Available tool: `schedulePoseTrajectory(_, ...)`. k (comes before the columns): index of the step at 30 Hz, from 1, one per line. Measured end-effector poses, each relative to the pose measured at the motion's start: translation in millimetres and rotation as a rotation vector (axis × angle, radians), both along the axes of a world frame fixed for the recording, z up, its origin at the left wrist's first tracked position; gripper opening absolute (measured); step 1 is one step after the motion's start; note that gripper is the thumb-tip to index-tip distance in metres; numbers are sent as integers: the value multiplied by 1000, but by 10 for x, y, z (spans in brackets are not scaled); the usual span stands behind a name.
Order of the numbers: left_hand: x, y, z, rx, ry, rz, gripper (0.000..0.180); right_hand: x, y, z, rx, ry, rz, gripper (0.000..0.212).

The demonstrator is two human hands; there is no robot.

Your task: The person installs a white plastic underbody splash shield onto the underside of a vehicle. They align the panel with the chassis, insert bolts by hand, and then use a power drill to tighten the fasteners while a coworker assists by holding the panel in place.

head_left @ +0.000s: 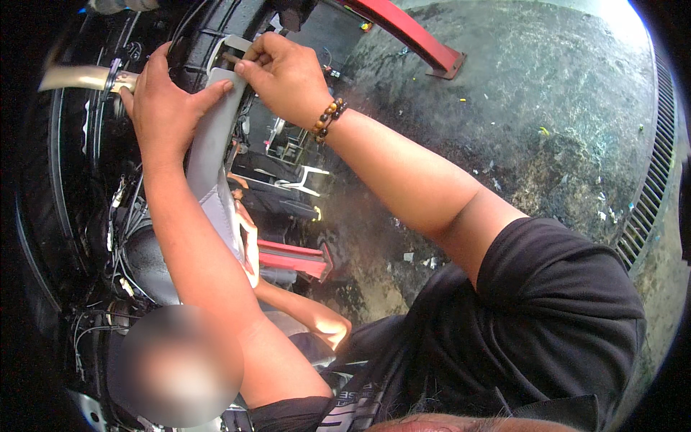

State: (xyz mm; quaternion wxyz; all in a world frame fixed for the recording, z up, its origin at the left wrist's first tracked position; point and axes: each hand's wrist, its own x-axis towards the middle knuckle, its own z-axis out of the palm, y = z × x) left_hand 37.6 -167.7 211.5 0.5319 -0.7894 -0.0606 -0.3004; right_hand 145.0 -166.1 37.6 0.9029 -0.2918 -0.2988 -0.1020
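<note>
My left hand [162, 97] is pressed against a long grey panel [209, 144], thumb across its face and fingers hooked over the black vehicle body [72, 165] behind it. My right hand [284, 72], a beaded bracelet [327, 117] on its wrist, pinches the panel's upper end, where a white bracket [232, 45] and a thin dark rod show under the fingertips. Whether that rod is a tool I cannot tell. Both forearms reach up from the lower edge.
A silver pipe [79, 75] juts out left of my left hand, with loose cables [122, 216] below it. Red steel arms [410, 32] [291, 259] stand on the wet, littered concrete floor [547, 129]. A drain grate [651, 180] runs along the right. Another person's arm [306, 313] is low in the middle.
</note>
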Motion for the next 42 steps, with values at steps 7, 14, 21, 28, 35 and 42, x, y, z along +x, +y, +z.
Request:
schedulePoseTrajectory(7, 6, -89, -33, -5, -9, 29, 99, -34, 208, -1202, -40, 60, 303, 26)
schedulePoseTrajectory(14, -58, 1, -45, 8, -32, -16, 97, -525, -125, -4629, -844, 857, 1352, 13)
schedulePoseTrajectory(21, -22, -3, -47, 24, -16, -38, 96, 134, -491, -2691, -347, -73, 1240, 67)
schedulePoseTrajectory(28, -27, 16, -46, 1, -35, 30, 99, 409, -706, -1222, -391, -561, 53, 36)
schedulePoseTrajectory(35, -2, -36, -66, 41, -29, 24, 100, 285, -429, -694, -176, -367, 40, 32)
schedulePoseTrajectory(42, -5, -39, -51, 13, -27, 28, 99, 256, -262, -628, -123, -368, 129, 32)
